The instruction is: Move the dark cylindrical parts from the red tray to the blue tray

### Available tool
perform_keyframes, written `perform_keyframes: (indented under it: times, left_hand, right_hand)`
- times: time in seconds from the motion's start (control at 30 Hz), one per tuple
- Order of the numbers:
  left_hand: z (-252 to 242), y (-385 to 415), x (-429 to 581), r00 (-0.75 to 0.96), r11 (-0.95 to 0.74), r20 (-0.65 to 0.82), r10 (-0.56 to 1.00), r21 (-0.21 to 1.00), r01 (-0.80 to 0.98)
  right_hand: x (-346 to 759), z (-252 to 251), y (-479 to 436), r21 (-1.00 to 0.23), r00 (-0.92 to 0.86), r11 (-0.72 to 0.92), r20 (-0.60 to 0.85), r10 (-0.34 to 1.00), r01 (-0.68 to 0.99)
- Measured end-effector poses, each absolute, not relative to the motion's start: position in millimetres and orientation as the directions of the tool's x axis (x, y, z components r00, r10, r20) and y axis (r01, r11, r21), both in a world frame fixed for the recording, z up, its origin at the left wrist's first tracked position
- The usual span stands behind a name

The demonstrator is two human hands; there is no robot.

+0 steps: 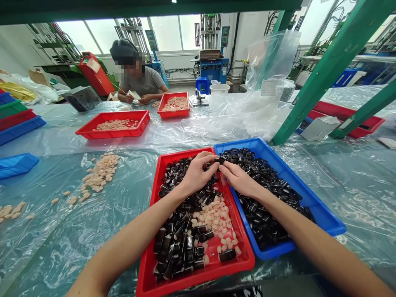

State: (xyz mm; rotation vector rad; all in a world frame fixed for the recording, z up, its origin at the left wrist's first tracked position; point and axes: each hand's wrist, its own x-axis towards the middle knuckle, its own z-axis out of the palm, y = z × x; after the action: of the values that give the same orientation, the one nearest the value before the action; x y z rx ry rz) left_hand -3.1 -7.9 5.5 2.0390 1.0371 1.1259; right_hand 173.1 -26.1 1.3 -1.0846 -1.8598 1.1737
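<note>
My left hand [201, 170] and my right hand [237, 177] meet above the edge where two trays adjoin. Between their fingertips is a small black piece [220, 161], pinched from both sides and partly hidden by the fingers. Beneath my left hand lies a red tray [249, 264] with many glossy black pieces [173, 247] and a patch of small cream-coloured pieces [216, 214]. Under my right hand and forearm is a blue tray [328, 225] filled with more black pieces [278, 185].
Loose beige pieces [100, 173] lie on the plastic-covered table at left. Two red trays [139, 126] of beige pieces stand further back, near a seated person [145, 82]. A slanted green post [321, 78] rises at right. Stacked trays [18, 123] sit at far left.
</note>
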Motion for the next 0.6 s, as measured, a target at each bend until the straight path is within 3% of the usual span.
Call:
perform_keyframes:
  times: [0.13, 0.33, 0.47, 0.6]
  left_hand:
    - [7.3, -10.0, -3.0, 0.391, -0.603, 0.462, 0.796, 0.666, 0.44]
    - [5.9, -12.1, -3.4, 0.51, -0.669, 0.441, 0.738, 0.572, 0.474]
    - [4.6, -13.8, -1.8, 0.507, -0.692, 0.475, 0.719, 0.549, 0.468]
    - [3.7, -16.2, -0.1, 0.502, -0.707, 0.5, 0.705, 0.545, 0.45]
  right_hand:
    - [174.9, 3.0, -26.5, -0.862, -0.397, 0.296, 0.122, 0.91, 0.412]
    - [173.2, 4.6, -26.3, -0.767, -0.222, 0.23, 0.116, 0.968, 0.6]
    - [176.6, 9.2, -27.8, -0.785, -0.286, 0.285, 0.144, 0.947, 0.55]
    - [178.5, 10.9, -27.9, -0.88, -0.417, 0.288, 0.116, 0.901, 0.378]
